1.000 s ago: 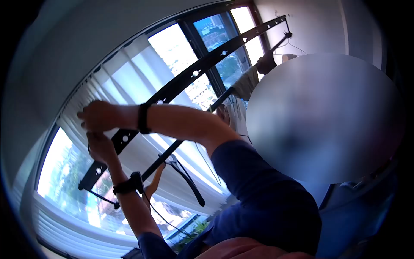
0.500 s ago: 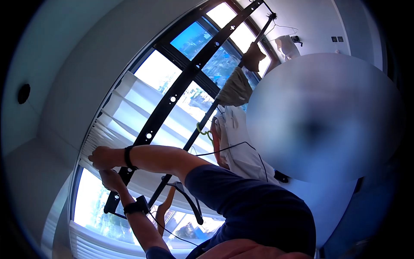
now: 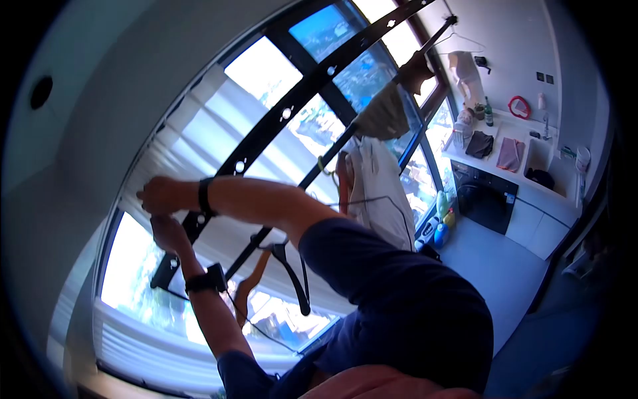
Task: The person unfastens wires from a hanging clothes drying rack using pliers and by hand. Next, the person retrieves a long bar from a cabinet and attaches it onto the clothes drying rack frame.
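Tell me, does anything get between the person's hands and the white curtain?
Nothing visible stands between the right hand or the left hand and the white curtain. The black perforated bar runs close by, but both hands reach past its edge.

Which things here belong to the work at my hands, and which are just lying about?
Seemingly in the work:
- right hand and left hand, raised close together
- white curtain beside them

Seemingly just about:
- black hanger
- washing machine
- pink cloth
- green bottle
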A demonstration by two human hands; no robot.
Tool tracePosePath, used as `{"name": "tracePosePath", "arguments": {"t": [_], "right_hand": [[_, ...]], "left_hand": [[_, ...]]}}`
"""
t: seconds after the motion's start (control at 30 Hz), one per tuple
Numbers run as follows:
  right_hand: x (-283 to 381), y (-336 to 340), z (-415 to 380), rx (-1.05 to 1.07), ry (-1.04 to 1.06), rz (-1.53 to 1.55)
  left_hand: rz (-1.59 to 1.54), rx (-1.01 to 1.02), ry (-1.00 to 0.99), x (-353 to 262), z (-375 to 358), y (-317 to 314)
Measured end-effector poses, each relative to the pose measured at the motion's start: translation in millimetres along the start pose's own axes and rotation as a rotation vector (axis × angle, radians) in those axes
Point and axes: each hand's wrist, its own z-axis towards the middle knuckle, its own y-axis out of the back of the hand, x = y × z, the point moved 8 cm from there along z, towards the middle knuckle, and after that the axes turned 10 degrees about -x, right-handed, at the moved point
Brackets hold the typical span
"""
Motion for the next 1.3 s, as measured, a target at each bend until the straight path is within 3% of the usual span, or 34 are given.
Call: {"name": "tracePosePath", "arguments": {"t": [0.17,0.2,0.27,0.33,0.4,0.47,0.53,0.63,0.77,0.83,1.0,1.17,1.3], "right_hand": [[0.0,5.7,-0.8,0.003,-0.005,0.005],[-1.5,-6.3,1.0,-0.019,0.057,-0.029],[-7.8,-14.8,2.9,-0.067,0.027,0.027],[-3.7,-1.1,-0.7,0.051,0.027,-0.036],[-4.0,-1.7,-2.6,-0.079,0.1,-0.14],[-2.1,2.3,0.6,0.032,0.108,-0.145],[2.0,5.6,1.1,-0.103,0.192,-0.21],[0.0,-1.7,3.5,0.01,0.205,-0.199],[-9.5,-5.7,1.4,-0.028,0.236,-0.23],[-5.4,1.9,1.4,-0.089,0.265,-0.228],[4.4,18.2,12.0,-0.018,0.217,-0.106],[7.3,20.5,12.1,0.022,0.241,-0.166],[11.9,29.7,12.1,-0.029,0.282,-0.131]], "left_hand": [[-0.052,-0.001,0.048,-6.6,-1.1,8.2],[-0.079,-0.067,-0.05,-9.9,-2.7,8.3],[-0.044,0.044,0.125,-14.1,-0.7,15.5],[-0.12,-0.057,0.151,-9.6,-3.9,14.7],[-0.124,-0.052,0.202,-7.4,-4.1,15.3],[-0.163,-0.048,0.246,-10.7,-2.2,22.2],[-0.198,-0.063,0.275,-9.3,-3.0,22.1],[-0.235,-0.071,0.307,-2.0,-6.4,21.3],[-0.364,-0.037,0.282,0.3,-16.1,20.3],[-0.355,-0.104,0.253,-3.0,-19.6,25.3],[-0.311,-0.221,0.313,-5.7,-35.7,29.1],[-0.155,-0.415,0.205,-20.2,-34.4,56.8],[-0.203,-0.337,0.251,-13.2,-36.4,46.7]]}}
